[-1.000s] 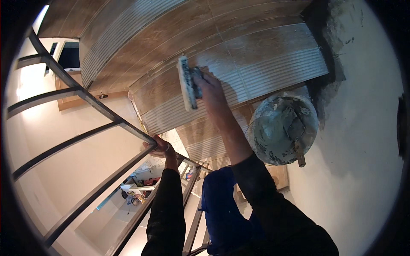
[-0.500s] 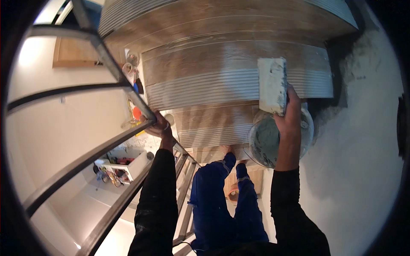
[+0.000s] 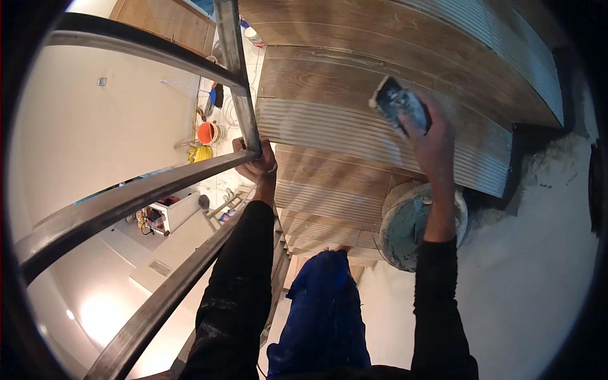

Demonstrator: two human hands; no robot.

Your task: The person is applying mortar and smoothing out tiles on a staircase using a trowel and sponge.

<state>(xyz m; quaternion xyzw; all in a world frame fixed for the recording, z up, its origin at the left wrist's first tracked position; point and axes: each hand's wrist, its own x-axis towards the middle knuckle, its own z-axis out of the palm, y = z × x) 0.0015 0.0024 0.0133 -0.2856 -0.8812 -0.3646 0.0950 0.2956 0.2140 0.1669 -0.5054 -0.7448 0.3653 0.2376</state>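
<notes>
Head view looks down a staircase: the right hand [image 3: 430, 136] has its fingers wrapped tight round a trowel [image 3: 398, 104] smeared with grey paste, its blade tilted up and held over the combed grey band on one wooden step [image 3: 354, 130], towards that step's right end. Just below the wrist, a round bucket [image 3: 415, 225] of grey mortar sits at the right end of a lower step, against the rough plastered wall [image 3: 538, 253], whose ragged edge [image 3: 544, 168] meets the step ends. The left hand [image 3: 256, 161] is closed round the metal railing [image 3: 244, 95] where an upright post joins a sloping bar, at the left edge of the steps. Between the two hands the treads lie open, alternating bare wood and ridged adhesive. Blue-trousered knees [image 3: 323, 310] fill the narrow gap below. Beyond the railing, far down, an orange bucket [image 3: 206, 133] and scattered tools stand on a pale floor [image 3: 164, 253].
</notes>
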